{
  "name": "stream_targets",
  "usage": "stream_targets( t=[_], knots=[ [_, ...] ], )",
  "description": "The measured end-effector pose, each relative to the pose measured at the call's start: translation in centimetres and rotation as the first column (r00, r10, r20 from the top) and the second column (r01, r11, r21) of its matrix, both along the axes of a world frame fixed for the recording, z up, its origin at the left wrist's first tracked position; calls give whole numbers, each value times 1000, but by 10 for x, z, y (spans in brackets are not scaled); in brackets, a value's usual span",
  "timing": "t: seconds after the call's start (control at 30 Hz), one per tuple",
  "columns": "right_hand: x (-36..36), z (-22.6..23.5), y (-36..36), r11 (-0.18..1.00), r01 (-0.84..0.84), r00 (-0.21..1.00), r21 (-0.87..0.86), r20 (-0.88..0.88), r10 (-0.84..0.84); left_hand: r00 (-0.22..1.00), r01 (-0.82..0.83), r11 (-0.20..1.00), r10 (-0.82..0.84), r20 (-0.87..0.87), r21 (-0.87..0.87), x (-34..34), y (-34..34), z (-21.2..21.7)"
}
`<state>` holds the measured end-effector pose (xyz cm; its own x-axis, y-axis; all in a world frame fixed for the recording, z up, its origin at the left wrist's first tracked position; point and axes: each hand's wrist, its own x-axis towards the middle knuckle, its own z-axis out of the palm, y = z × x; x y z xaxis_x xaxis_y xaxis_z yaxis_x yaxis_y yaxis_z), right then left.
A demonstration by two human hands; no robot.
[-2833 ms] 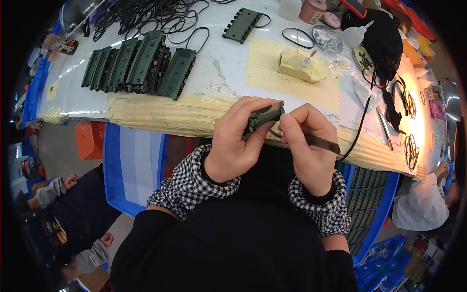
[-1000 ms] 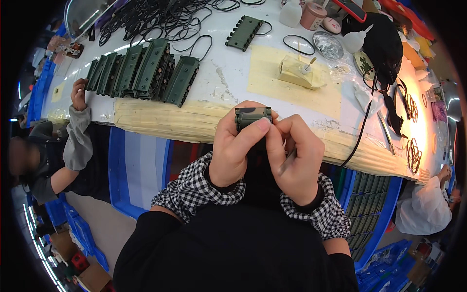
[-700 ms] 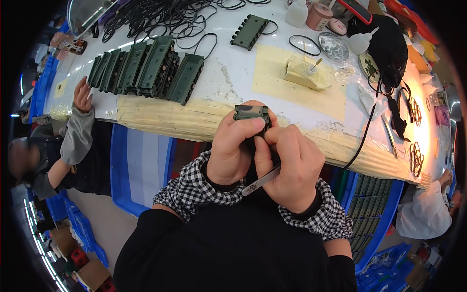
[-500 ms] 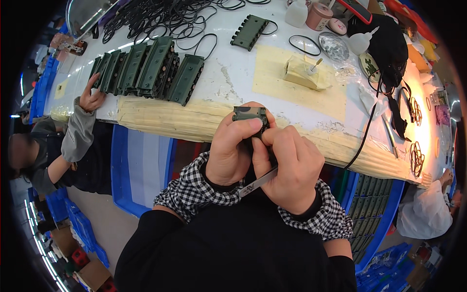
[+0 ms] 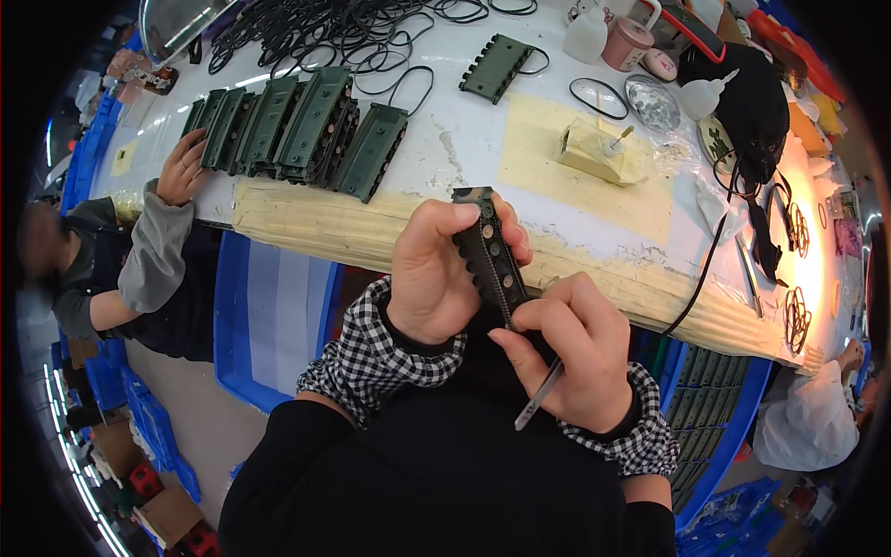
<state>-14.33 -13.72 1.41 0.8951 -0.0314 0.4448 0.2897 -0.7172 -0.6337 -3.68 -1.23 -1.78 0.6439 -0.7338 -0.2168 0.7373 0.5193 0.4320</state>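
Upright in my left hand is a toy tank hull, dark green with a camouflage patch at its top end. Its wheeled side faces me, with a black rubber track running along the wheels. The left thumb presses near the top, and the fingers wrap round the far side. My right hand has its thumb and forefinger at the hull's lower end, by the track. Slim metal tweezers lie held in that palm, pointing down toward me; their other end is hidden by the fingers.
A row of green hulls stands at the table's left, near a co-worker's hand. Black rubber loops pile behind. One hull lies farther back. A yellow block sits right of centre. Blue crates flank me below.
The hull has turned so its wheeled side shows. My right hand has moved down and right to its lower end, with the tweezers swung to point downward. The co-worker's hand has shifted slightly.
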Motion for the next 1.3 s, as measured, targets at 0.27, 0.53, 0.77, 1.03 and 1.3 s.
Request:
stream_targets(
  t=[0.27,0.53,0.77,1.03,1.3],
  knots=[
    [-4,-2,-13,999,-17,993,-39,116,22,999,10,1000,-10,-44,-15,2,-1,1],
    [7,0,-25,977,-198,980,-77,-25,196,986,37,999,-40,-159,-27,4,-1,-4],
    [7,-1,-32,926,-253,967,-281,-88,238,955,-8,994,-24,-295,-104,11,-1,-11],
    [-4,-11,-31,922,-151,986,-357,5,164,947,-21,997,-5,-322,-79,13,-3,-9],
    [-9,-13,-29,875,-78,980,-479,123,154,951,-48,997,29,-309,-54,12,-3,-10]
  ],
)
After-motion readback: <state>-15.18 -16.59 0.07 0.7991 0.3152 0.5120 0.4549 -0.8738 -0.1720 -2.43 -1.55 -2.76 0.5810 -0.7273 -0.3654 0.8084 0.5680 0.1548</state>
